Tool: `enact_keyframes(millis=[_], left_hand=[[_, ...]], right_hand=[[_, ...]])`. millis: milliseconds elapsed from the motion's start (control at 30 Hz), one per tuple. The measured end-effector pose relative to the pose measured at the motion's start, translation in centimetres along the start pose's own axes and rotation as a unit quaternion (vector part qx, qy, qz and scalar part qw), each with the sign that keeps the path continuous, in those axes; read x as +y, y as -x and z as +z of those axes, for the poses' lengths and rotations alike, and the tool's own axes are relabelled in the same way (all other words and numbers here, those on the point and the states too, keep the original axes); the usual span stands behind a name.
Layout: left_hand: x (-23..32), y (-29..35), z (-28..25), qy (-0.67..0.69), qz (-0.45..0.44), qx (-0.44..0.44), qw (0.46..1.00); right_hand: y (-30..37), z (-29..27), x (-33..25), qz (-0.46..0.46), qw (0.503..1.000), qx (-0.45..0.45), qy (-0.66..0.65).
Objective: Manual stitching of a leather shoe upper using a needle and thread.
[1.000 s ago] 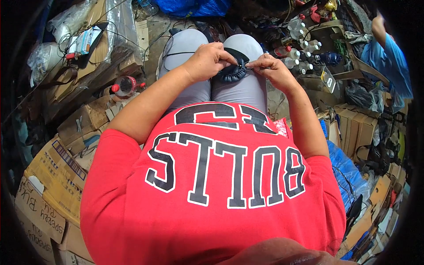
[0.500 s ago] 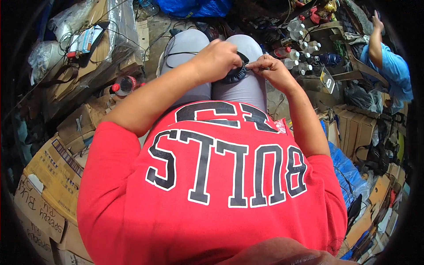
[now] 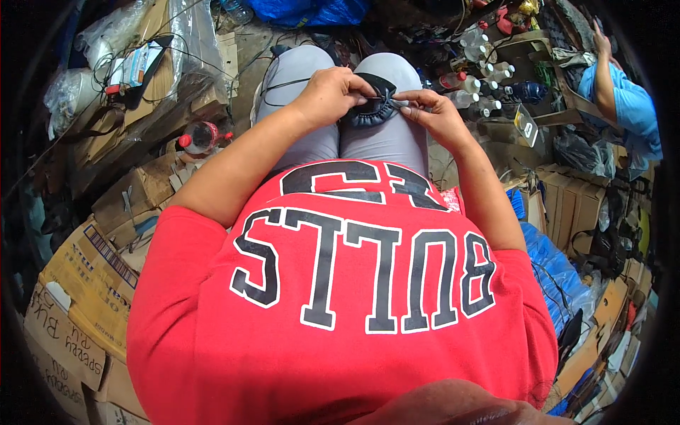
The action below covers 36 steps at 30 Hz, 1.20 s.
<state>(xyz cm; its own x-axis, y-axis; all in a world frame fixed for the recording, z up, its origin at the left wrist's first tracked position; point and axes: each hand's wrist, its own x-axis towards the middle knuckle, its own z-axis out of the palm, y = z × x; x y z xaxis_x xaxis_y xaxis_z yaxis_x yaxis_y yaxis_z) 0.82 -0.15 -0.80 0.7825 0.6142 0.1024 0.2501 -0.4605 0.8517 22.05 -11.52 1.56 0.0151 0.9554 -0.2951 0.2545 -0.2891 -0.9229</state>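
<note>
Both hands pinch a dark padded ear cushion [image 3: 374,106] on the lap: left hand [image 3: 333,92], right hand [image 3: 432,113] at its edges.

A cramped storeroom-cum-workshop — flattened cardboard boxes [image 3: 85,297] are piling up on the left, small bottles [image 3: 482,85] and tangled wires [image 3: 297,81] are crowding the floor.

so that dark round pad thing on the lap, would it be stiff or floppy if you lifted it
Probably floppy: the dark pad has a gathered, wrinkled rim and bends where the left hand and right hand pinch it. Likely light, since fingertips alone hold it on the knees.
</note>
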Motion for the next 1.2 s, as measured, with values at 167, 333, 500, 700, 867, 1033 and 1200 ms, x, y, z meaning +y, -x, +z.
enact_keyframes(millis=[167, 333, 500, 700, 867, 1033, 1200], left_hand=[[0.8, -0.8, 1.1, 0.146, -0.126, -0.056, 0.98], [1.3, -1.4, 1.5, 0.155, -0.12, -0.068, 0.978], [3.1, -2.4, -0.6, -0.1, 0.016, -0.112, 0.988], [2.4, -1.3, -2.6, -0.178, 0.082, -0.09, 0.976], [2.8, -1.2, -2.2, -0.083, -0.006, -0.124, 0.989], [3.1, -2.0, -1.5, -0.094, -0.016, -0.144, 0.985], [3.3, -2.1, -1.4, -0.093, 0.04, -0.165, 0.981]], right_hand=[[-0.3, 0.6, 0.1, 0.015, 0.998, 0.01, -0.066], [-0.8, 0.6, -0.6, 0.024, 0.999, 0.014, -0.045], [-1.0, 0.7, -2.4, 0.004, 0.999, -0.03, 0.043], [-0.4, -1.6, 0.2, 0.026, 0.995, -0.012, -0.099], [0.6, -1.3, 1.6, -0.082, 0.994, 0.051, 0.041], [2.9, -1.4, 2.3, 0.001, 0.999, 0.041, 0.009], [4.7, -2.7, -1.6, -0.058, 0.995, 0.035, -0.074]])
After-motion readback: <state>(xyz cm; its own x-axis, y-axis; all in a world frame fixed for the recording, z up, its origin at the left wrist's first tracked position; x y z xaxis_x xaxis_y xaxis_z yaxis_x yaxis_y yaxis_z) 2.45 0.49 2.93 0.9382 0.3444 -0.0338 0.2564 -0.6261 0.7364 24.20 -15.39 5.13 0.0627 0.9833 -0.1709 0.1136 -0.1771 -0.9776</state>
